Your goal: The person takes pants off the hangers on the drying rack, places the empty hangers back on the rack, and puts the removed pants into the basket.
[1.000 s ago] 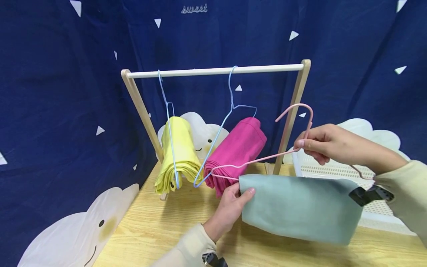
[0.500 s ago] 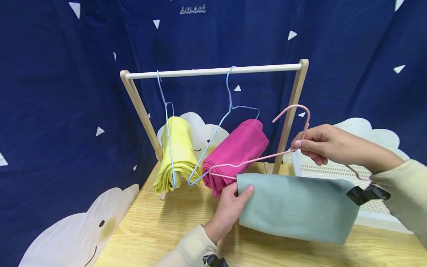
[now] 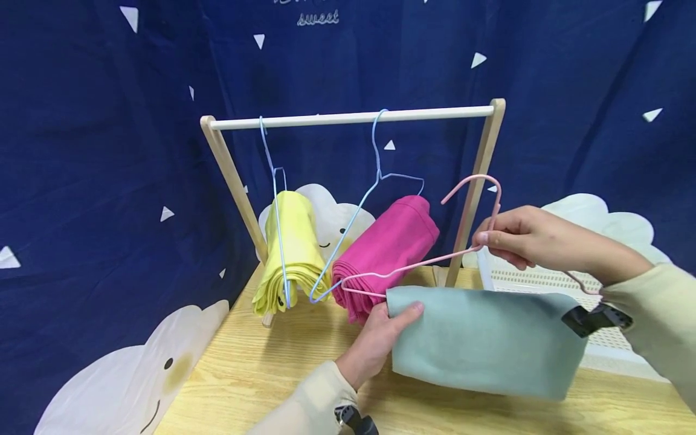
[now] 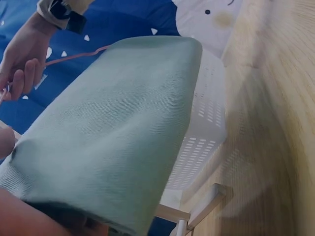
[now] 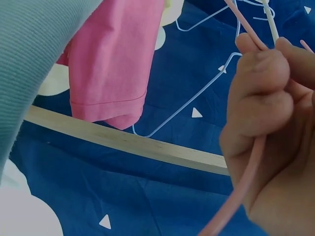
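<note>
In the head view my right hand (image 3: 519,237) grips a pink hanger (image 3: 418,264) at the base of its hook, in front of the rack's right post. A folded light green cloth (image 3: 484,338) hangs over the hanger's lower bar, above the table. My left hand (image 3: 375,338) pinches the cloth's upper left corner, thumb in front and fingers behind. The left wrist view shows the green cloth (image 4: 118,118) close up, partly covering the left hand. In the right wrist view, curled fingers of the right hand (image 5: 266,108) wrap the pink wire (image 5: 241,187).
A wooden rack with a white rail (image 3: 348,118) stands behind the hands. Two blue hangers hang there, carrying a yellow cloth (image 3: 293,241) and a magenta cloth (image 3: 388,254). A white perforated basket (image 3: 544,275) sits at the right on the wooden table (image 3: 228,374).
Both hands keep their hold on the pink hanger and green cloth. The hanger's hook has shifted slightly left and down in the head view. Little else has changed.
</note>
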{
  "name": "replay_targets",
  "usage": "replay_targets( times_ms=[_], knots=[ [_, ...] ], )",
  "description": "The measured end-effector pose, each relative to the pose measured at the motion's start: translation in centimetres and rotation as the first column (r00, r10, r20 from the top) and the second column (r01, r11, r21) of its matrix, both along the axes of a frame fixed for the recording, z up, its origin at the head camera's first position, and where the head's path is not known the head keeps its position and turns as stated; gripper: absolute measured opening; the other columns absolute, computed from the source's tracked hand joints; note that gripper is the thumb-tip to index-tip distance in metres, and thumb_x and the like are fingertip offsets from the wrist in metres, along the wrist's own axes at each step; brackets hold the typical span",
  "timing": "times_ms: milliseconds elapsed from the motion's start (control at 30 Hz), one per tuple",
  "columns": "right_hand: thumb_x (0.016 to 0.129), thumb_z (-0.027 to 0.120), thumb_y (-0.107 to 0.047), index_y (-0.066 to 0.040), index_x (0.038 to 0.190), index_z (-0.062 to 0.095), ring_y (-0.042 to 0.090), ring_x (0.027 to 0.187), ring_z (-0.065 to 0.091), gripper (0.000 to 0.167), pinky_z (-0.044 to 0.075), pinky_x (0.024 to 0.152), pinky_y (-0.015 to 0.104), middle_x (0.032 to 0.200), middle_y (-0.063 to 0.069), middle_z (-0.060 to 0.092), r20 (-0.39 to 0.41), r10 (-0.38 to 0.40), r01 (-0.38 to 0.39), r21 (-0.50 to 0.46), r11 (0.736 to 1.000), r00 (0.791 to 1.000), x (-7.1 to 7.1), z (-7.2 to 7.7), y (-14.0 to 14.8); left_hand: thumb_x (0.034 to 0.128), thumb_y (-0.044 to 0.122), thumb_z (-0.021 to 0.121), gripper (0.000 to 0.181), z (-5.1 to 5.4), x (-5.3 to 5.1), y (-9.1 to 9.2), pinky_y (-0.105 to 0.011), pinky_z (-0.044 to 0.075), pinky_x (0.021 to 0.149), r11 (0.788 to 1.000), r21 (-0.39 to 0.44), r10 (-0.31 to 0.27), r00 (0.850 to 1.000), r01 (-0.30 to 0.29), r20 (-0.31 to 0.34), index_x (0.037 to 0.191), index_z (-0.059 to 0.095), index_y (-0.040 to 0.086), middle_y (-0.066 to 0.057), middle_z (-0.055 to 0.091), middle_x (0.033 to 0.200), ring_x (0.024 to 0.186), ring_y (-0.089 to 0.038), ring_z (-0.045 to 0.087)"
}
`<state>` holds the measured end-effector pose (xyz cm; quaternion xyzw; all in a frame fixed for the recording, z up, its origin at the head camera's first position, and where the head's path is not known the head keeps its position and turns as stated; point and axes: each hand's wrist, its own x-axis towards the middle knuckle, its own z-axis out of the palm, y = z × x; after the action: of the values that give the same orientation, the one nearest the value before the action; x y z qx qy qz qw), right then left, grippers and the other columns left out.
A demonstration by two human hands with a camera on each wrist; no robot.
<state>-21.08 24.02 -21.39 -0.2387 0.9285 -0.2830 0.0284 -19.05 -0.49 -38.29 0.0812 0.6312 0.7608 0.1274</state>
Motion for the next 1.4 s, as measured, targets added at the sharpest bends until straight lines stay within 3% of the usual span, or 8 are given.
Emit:
replay_targets(
  times_ms=[233,433,967,1200,1400],
  knots=[
    [0.102,0.054,-0.024,-0.012,0.082,0.066,0.010,0.049,0.045,0.026,0.039,0.047,0.028,0.055,-0.003,0.047,0.011,0.002,-0.003,0.020,1.000,1.000,0.0,-0.2,-0.2,0.0884,0.023,0.073,0.032,-0.2,0.1,0.6,-0.026,0.054,0.077,0.998,-0.054,0.014,1.000,-0.013,0.009,0.115,0.063,0.009,-0.001,0.069,0.100,0.084,-0.009,0.064],
    [0.102,0.055,-0.024,-0.014,0.084,0.067,0.009,0.049,0.045,0.024,0.039,0.047,0.027,0.055,-0.003,0.047,-0.005,0.013,-0.013,0.034,0.999,1.000,0.0,-0.3,-0.2,0.0877,0.028,0.074,0.033,-0.2,0.3,0.6,-0.024,0.053,0.073,0.993,-0.111,0.049,0.999,-0.048,0.011,0.113,0.064,0.008,-0.002,0.069,0.097,0.079,-0.008,0.064],
    [0.102,0.054,-0.023,-0.014,0.083,0.067,0.008,0.049,0.045,0.024,0.039,0.046,0.027,0.055,-0.004,0.047,-0.005,0.034,-0.034,0.029,0.999,0.999,0.1,0.0,-0.2,0.0897,0.028,0.072,0.031,-0.2,0.4,0.7,-0.027,0.055,0.076,0.998,-0.054,0.028,0.998,-0.025,0.049,0.112,0.062,0.009,-0.003,0.069,0.096,0.080,-0.010,0.065],
    [0.102,0.054,-0.024,-0.013,0.083,0.067,0.010,0.050,0.044,0.025,0.038,0.047,0.027,0.057,-0.002,0.047,0.000,0.008,-0.008,0.044,0.999,1.000,0.1,0.0,-0.4,0.0908,0.022,0.070,0.027,-0.6,0.3,1.0,-0.032,0.057,0.081,1.000,0.017,-0.017,0.997,0.016,0.069,0.113,0.061,0.010,0.000,0.068,0.095,0.083,-0.011,0.066],
    [0.101,0.056,-0.024,-0.013,0.083,0.067,0.012,0.052,0.045,0.024,0.038,0.048,0.028,0.058,-0.001,0.048,-0.022,-0.010,0.011,0.064,0.998,1.000,0.0,0.2,-0.8,0.0897,0.018,0.070,0.026,-0.5,0.4,1.1,-0.029,0.056,0.078,0.998,0.060,0.001,0.997,-0.006,0.080,0.112,0.060,0.010,0.001,0.066,0.091,0.080,-0.010,0.064]
  ],
)
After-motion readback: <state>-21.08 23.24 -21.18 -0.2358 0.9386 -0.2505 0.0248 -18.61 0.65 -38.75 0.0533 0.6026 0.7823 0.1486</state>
